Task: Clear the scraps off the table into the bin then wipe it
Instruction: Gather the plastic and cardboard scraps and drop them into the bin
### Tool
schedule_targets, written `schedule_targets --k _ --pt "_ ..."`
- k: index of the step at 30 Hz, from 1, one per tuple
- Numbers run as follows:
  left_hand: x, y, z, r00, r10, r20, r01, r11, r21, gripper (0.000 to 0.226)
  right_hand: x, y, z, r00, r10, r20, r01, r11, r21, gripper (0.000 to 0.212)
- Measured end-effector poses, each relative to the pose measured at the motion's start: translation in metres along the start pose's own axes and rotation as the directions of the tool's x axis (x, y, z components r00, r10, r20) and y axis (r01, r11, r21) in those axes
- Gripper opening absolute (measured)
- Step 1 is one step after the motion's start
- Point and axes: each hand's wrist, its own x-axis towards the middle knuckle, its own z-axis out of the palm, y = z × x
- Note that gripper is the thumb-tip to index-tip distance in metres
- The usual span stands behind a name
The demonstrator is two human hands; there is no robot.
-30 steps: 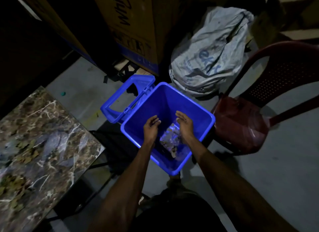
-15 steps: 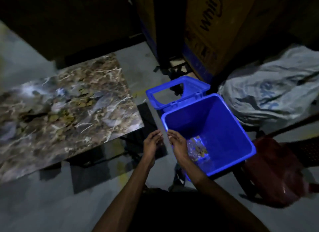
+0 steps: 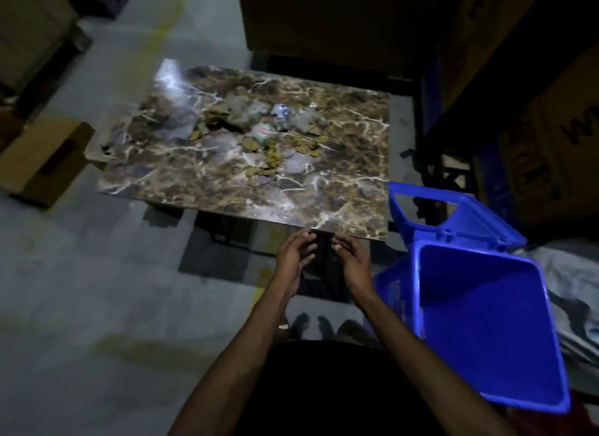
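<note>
A low table with a brown marbled top [image 3: 201,189] stands in front of me. Scraps [image 3: 269,143] lie scattered across its middle: torn brown cardboard bits, clear plastic pieces and small crumpled wrappers. The blue bin [image 3: 486,332] stands open on the floor to the right, its lid [image 3: 453,215] hanging back. My left hand [image 3: 293,257] and my right hand [image 3: 353,260] hover side by side just short of the table's near edge, palms facing each other, fingers loosely curled, holding nothing.
A cardboard box [image 3: 42,156] lies on the floor at the left. Large cartons [image 3: 534,111] tower at the back right behind the bin. A grey sack [image 3: 577,289] sits at the right edge. The floor is bare concrete.
Both hands have come out of the bin, leaving the scraps in it, and now hang empty near the table's edge. My view has swung left from the bin to the table.
</note>
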Motion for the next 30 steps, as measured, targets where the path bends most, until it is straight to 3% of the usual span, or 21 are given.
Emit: schedule_targets --k 8,16,19,26,30 --pt "0.018 0.027 -0.049 0.997 0.004 -0.08 -0.015 0.99 -0.142 0.023 0.014 -0.013 0.056 0.997 0.031 0.071 -0.027 0.998 -0.047 0.022" --pt "0.048 0.062 -0.037 0.999 0.007 -0.05 -0.014 0.991 -0.134 0.028 0.05 -0.022 0.089 0.991 -0.017 0.132 0.047 0.973 -0.226 0.026" --pt "0.072 0.077 -0.035 0.997 0.004 -0.071 -0.01 0.996 -0.092 0.026 0.077 -0.03 0.102 0.99 0.028 0.141 -0.005 0.987 -0.159 0.025" --pt "0.136 0.128 -0.047 0.963 -0.037 -0.267 0.02 0.998 -0.065 0.017 0.151 -0.05 0.151 0.975 0.159 0.154 -0.147 0.985 -0.084 0.025" --pt "0.164 0.137 -0.061 0.923 -0.099 -0.371 0.082 0.995 -0.061 0.022 0.183 -0.034 0.17 0.949 0.241 0.204 -0.216 0.966 -0.14 0.026"
